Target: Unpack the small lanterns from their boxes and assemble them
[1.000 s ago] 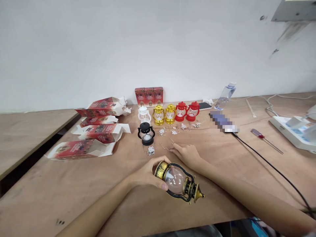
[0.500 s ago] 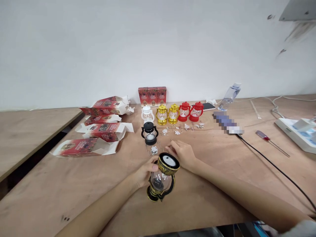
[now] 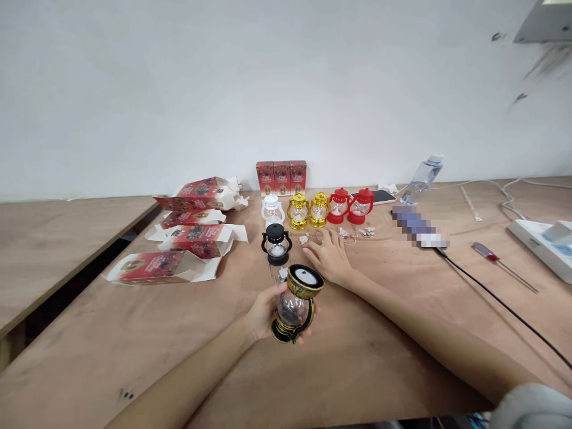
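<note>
My left hand (image 3: 263, 313) is wrapped round a black-and-gold lantern (image 3: 292, 307), which is tilted with its round base facing up toward me. Beyond it, my right hand (image 3: 329, 257) rests over the table with fingers spread, near small metal parts (image 3: 304, 239). A black lantern (image 3: 276, 245) stands left of my right hand. Behind stand a white lantern (image 3: 272, 210), two gold lanterns (image 3: 298, 211) and two red lanterns (image 3: 360, 207) in a row. More small metal parts (image 3: 367, 232) lie in front of the red ones.
Opened red boxes (image 3: 154, 266) lie at the left, and three upright red boxes (image 3: 281, 179) stand by the wall. To the right are a tilted bottle (image 3: 422, 179), a blurred phone (image 3: 417, 226) with a black cable, a screwdriver (image 3: 486, 251) and a power strip (image 3: 536, 241).
My right hand has moved forward and its fingers have spread over the small parts. The left hand has raised the black-and-gold lantern slightly. The whole view has shifted a little.
</note>
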